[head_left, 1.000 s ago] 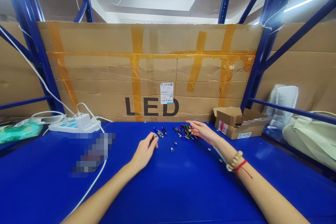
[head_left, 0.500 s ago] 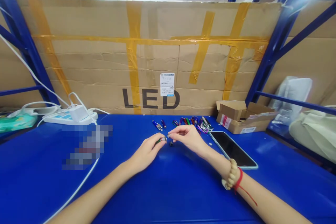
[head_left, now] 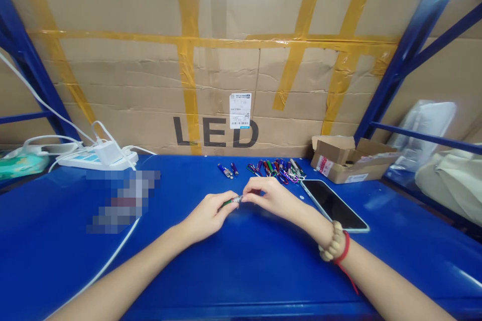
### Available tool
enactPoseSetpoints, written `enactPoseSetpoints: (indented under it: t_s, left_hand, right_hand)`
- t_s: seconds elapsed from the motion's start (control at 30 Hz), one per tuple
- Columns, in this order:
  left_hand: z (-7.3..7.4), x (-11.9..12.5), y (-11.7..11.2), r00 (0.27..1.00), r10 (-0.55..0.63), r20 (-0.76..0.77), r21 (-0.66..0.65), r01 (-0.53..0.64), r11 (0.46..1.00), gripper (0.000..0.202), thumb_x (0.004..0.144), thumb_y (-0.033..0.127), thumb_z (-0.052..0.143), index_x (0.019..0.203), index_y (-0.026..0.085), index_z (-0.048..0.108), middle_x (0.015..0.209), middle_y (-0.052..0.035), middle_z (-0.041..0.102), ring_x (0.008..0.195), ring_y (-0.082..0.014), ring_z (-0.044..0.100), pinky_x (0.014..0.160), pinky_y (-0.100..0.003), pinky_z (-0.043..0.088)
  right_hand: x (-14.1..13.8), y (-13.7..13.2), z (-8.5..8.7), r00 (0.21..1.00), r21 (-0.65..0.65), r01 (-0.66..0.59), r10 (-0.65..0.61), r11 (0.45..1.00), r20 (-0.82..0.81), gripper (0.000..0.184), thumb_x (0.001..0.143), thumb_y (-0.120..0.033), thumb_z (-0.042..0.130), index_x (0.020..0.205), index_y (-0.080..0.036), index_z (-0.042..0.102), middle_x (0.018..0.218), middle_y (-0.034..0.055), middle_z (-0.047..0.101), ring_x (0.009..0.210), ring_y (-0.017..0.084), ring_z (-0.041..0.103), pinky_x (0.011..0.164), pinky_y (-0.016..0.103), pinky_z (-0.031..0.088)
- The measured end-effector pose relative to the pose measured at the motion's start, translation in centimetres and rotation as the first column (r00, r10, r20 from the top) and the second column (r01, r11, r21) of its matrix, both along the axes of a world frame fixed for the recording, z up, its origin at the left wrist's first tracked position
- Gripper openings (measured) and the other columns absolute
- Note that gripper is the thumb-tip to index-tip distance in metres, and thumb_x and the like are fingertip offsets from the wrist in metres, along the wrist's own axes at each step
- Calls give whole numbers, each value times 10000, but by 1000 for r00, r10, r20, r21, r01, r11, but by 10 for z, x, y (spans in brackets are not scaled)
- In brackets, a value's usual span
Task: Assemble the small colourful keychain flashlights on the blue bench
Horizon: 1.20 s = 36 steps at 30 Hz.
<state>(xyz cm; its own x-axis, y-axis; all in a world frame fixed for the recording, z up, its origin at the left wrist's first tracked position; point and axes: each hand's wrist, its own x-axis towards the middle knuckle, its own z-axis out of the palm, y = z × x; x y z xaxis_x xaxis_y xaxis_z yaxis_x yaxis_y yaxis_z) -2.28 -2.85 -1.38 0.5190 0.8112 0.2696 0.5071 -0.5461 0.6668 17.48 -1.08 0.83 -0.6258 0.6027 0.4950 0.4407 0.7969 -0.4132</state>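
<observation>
Meeting mid-frame now (apart just before) — gripping the tube (head_left: 232,200) in the left hand (head_left: 208,214), pinching its tip (head_left: 241,198) with the right hand (head_left: 271,197) — so working it two-handed.

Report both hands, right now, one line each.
Left hand: closed, holding a small green-and-silver tube.
Right hand: closed, pinched at the tube's silver end; whether it grips a separate piece cannot be told.

Power strip (head_left: 86,160) left on table (head_left: 233,271), phone (head_left: 335,205) right, box (head_left: 341,169) behind phone, tubes (head_left: 270,166) left of box, cardboard (head_left: 143,85) behind.
</observation>
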Motion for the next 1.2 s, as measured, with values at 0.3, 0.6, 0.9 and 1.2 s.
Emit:
enactPoseSetpoints:
  t_s: [0.3,0.6,0.9,1.2]
  left_hand:
    - [-1,8,-10,994,113,6,65,-113,991,324,850,402,332,826,194,580,683,-12,571,599,-127,486,597,-219,379]
    - [-4,8,-13,988,147,-39,223,-135,965,304,874,335,321,902,221,601,828,-35,643,721,-150,582,668,-225,409]
    - [-4,0,-1,988,94,-120,219,-66,974,277,880,319,360,973,252,613,987,-22,668,890,-169,613,758,-232,427]
    - [3,-1,1,963,225,-151,186,-196,963,323,878,428,336,1017,275,584,987,3,672,901,-186,625,696,-229,429]
  right_hand:
    - [-8,-15,0,998,204,28,-40,979,54,322,910,-289,386,717,-166,613,654,42,586,594,123,514,588,226,387]
    - [-15,-18,-3,995,-27,99,-99,995,-28,358,880,-281,390,562,-161,499,486,-36,444,456,65,368,489,194,290]
    - [-16,-7,-12,997,-432,0,-33,902,-68,423,881,-450,375,594,-162,489,433,-54,435,364,57,403,437,180,336]
    - [-5,3,-2,972,-461,79,-172,884,-162,515,878,-535,339,618,-147,555,407,-52,422,360,61,412,448,187,358]
